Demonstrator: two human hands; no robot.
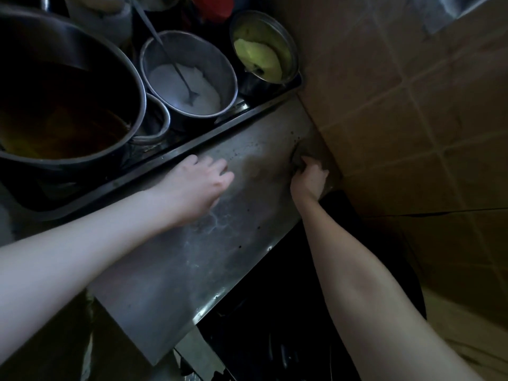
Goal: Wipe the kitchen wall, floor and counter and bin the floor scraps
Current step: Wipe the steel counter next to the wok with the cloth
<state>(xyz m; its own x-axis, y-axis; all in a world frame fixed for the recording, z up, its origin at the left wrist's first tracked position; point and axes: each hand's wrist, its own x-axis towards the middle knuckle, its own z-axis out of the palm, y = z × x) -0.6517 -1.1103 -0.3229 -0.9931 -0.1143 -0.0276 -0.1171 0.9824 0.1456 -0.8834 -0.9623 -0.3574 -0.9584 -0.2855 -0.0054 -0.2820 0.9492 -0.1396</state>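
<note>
2 hands are on the steel tabletop (192, 265) — the left hand (198, 185) lies flat with fingers spread, the right hand (309, 178) is curled round a dark wiping wad (296, 160), pressed into the corner where tabletop meets the tiled wall (412, 105).

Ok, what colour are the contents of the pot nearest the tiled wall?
Pale yellow-green contents in that pot, head view.

Single head view, looking steeply down, close over the steel counter (192, 257) beside the tiled wall (412, 105); frame seemingly tilted.
</note>
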